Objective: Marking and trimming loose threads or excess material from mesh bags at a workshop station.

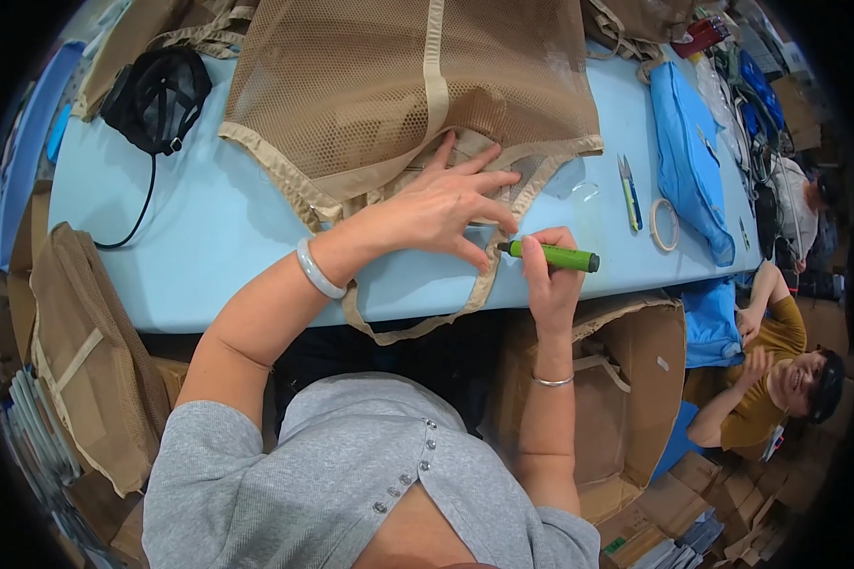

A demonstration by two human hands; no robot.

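A tan mesh bag (332,85) with beige trim lies on the light blue table (142,275), its strap looping over the near edge. My left hand (451,204) rests on the bag's lower part, fingers spread. My right hand (550,270) grips a green marker (569,258) with a dark tip against the beige strap (477,294), just right of my left thumb.
A black cap-like item (157,100) with a cord sits left. A blue bag (688,161), pens (631,194) and a tape roll (663,226) lie right. Cardboard boxes (636,398) and folded mesh pieces (81,351) flank me. A co-worker in mustard (778,318) is at the right.
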